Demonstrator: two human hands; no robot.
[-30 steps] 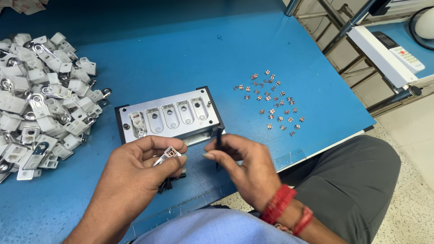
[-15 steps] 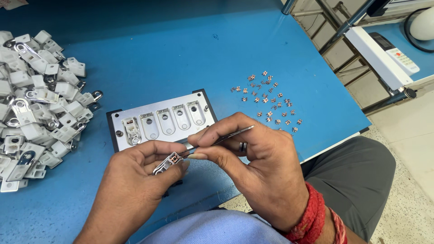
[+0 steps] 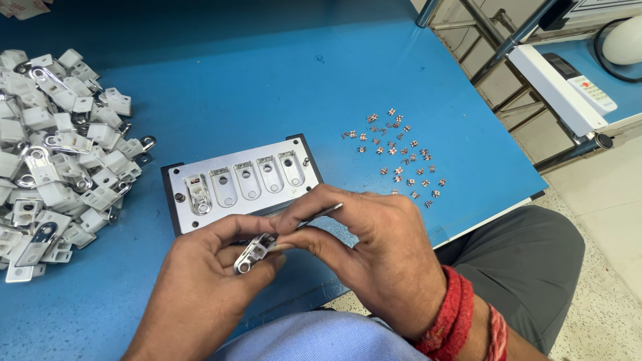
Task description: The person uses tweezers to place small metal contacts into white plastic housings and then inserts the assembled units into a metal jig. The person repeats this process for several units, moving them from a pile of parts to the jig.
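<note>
Metal clip (image 3: 253, 253) above slotted jig (image 3: 244, 182)

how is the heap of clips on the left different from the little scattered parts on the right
The clip heap is piled deep, with clips overlapping; the small parts lie spread in one loose layer. The clips are larger, in white and silver; the small parts are tiny and darker, coppery. Both lie on the blue table.

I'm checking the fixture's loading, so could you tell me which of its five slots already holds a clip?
The leftmost slot of the metal fixture plate: a silver clip sits in it, while the other four slots show only bare recesses.
</note>
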